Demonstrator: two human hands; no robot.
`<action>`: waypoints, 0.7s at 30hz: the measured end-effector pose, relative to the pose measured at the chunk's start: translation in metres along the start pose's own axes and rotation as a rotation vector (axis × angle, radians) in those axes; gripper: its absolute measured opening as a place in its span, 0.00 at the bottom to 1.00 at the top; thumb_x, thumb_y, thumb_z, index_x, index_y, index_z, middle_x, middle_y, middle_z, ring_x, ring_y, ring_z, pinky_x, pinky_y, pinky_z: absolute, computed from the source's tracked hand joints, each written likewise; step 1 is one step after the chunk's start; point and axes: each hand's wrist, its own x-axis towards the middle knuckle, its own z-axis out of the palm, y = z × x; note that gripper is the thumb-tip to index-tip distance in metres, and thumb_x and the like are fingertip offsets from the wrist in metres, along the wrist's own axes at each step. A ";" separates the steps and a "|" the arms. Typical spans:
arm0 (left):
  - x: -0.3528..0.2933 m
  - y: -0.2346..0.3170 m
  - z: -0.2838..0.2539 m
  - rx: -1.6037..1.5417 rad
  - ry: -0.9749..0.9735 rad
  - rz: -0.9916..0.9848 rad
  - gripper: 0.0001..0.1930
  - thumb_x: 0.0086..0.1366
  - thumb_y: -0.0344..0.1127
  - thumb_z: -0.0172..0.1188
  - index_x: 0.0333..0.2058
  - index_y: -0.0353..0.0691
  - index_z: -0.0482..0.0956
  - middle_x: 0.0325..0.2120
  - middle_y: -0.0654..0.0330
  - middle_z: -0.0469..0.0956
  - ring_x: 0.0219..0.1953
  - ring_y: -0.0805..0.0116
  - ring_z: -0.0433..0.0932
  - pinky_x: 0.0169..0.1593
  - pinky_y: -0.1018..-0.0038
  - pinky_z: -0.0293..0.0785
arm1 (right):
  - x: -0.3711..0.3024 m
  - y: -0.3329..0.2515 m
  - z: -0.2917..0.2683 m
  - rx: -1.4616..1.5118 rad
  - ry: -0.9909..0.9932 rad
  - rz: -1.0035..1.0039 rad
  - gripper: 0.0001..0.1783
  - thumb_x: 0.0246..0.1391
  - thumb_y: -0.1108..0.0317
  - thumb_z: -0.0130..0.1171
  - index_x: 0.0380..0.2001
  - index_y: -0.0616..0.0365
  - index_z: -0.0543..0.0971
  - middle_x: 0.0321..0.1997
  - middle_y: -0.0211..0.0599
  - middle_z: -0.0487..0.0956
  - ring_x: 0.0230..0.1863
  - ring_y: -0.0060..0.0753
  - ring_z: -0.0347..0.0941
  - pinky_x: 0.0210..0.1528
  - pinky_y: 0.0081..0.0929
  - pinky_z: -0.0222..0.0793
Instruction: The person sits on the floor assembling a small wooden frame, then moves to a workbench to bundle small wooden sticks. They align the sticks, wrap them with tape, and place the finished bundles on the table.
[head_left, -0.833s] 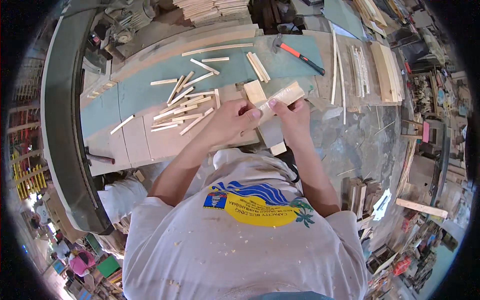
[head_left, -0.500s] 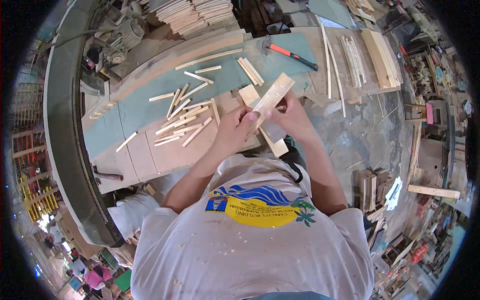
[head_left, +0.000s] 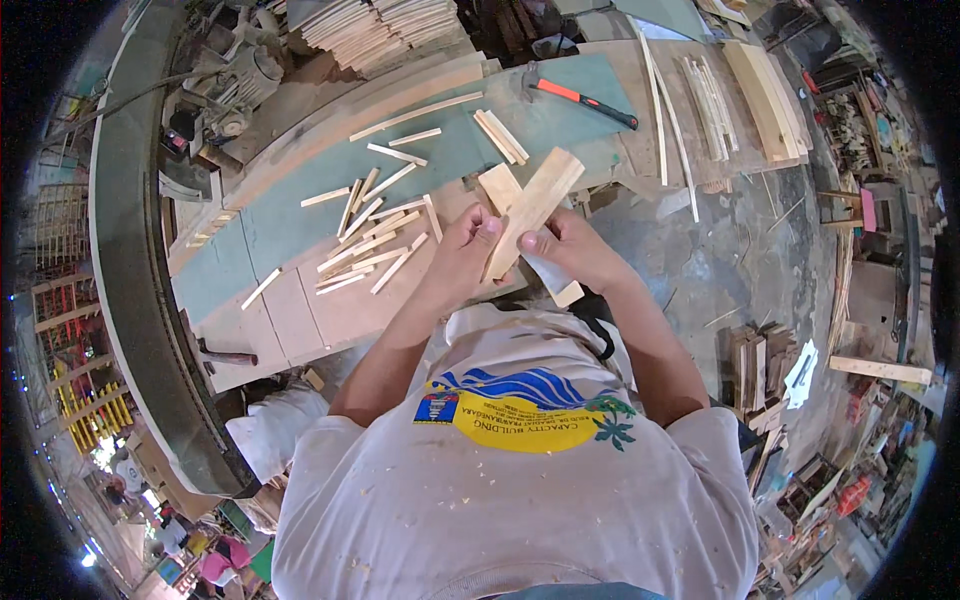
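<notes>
A short, flat wooden board (head_left: 545, 195) is held up aslant in front of my body. My left hand (head_left: 466, 245) is closed on its left edge near the lower end, the thumb bent at the rim. On the opposite edge, my right hand (head_left: 578, 252) grips it with the thumb on the face; its other fingers are hidden behind. Beneath the held piece lies another pale wooden board (head_left: 499, 186), partly covered by it. Left of my hands, several thin wooden sticks (head_left: 372, 242) lie scattered on the work table (head_left: 225, 260).
A hammer (head_left: 580, 102) with an orange and black handle lies at the table's far side. Long wooden strips (head_left: 708, 110) and wide planks (head_left: 765, 100) rest at the far right. A dark machine beam (head_left: 140, 280) runs along the left. Wood offcuts (head_left: 750, 365) stand on the floor at right.
The held board has turned, so its broad plain face now shows. My right thumb has come round onto that face, and the whole view has shifted slightly.
</notes>
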 end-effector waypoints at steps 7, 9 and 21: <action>0.017 0.060 0.020 0.908 0.197 0.314 0.27 0.65 0.49 0.64 0.53 0.34 0.72 0.37 0.44 0.81 0.41 0.52 0.82 0.48 0.61 0.78 | 0.013 0.003 0.007 -0.295 0.037 0.053 0.33 0.58 0.55 0.67 0.59 0.64 0.74 0.51 0.46 0.82 0.52 0.36 0.78 0.55 0.37 0.72; 0.030 0.061 0.047 0.944 0.325 0.379 0.28 0.62 0.49 0.66 0.53 0.34 0.74 0.41 0.41 0.82 0.47 0.46 0.82 0.51 0.58 0.77 | 0.022 -0.001 0.015 -0.497 0.004 0.056 0.33 0.56 0.56 0.67 0.59 0.65 0.73 0.52 0.50 0.82 0.53 0.42 0.78 0.56 0.38 0.72; 0.089 0.056 0.021 0.320 -0.010 0.022 0.13 0.60 0.33 0.62 0.43 0.35 0.77 0.25 0.57 0.80 0.22 0.70 0.76 0.27 0.70 0.71 | 0.005 -0.022 -0.003 -0.558 0.043 0.082 0.41 0.48 0.46 0.72 0.58 0.63 0.75 0.55 0.55 0.79 0.55 0.49 0.77 0.59 0.37 0.70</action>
